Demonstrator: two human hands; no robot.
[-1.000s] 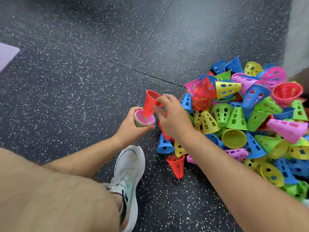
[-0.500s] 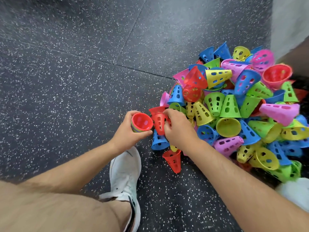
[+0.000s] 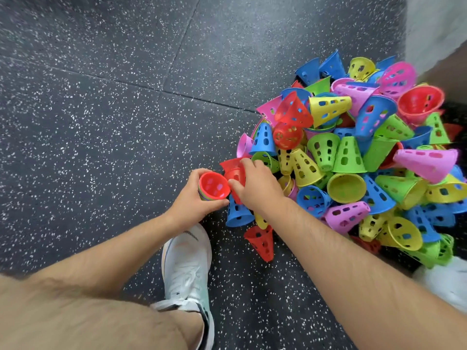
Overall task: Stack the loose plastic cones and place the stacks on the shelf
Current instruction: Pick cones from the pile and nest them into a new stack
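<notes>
Looking down from my head, my left hand (image 3: 194, 203) is curled round a small stack of cones (image 3: 213, 185). The top one is red and its open mouth faces up at me. My right hand (image 3: 255, 188) pinches a red cone (image 3: 233, 170) just right of the stack, at the near left edge of the big pile of cones (image 3: 353, 157). The pile lies on the dark speckled floor (image 3: 101, 122), on the right side. A blue cone (image 3: 237, 213) and a lone red cone (image 3: 261, 239) lie close by my right wrist. My white shoe (image 3: 187, 263) is nearer to me than both hands.
</notes>
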